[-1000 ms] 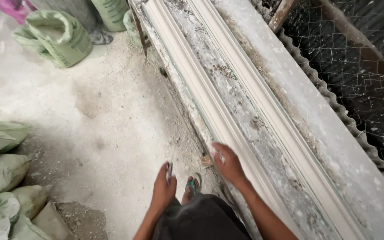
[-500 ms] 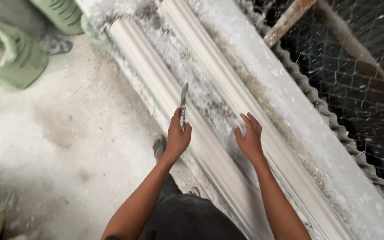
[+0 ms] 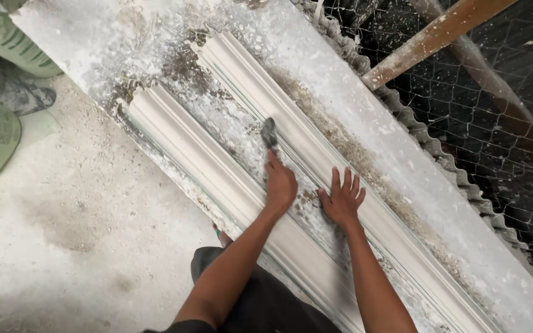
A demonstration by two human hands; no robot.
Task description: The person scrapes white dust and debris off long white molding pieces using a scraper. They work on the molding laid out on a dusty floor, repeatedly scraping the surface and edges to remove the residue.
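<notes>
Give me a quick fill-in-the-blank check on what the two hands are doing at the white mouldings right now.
1. The left hand grips a small ____ whose blade points away from the person.
2. The right hand lies ____, fingers spread, on the far moulding.
3. The near moulding lies to the ____ of the left hand.
4. Behind the bench hangs wire ____.

Missing words: scraper; flat; left; mesh

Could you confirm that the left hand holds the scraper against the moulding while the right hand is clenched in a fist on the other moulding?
Not quite: in the head view the right hand lies flat, fingers spread, on the moulding. The left hand does hold the scraper.
</notes>
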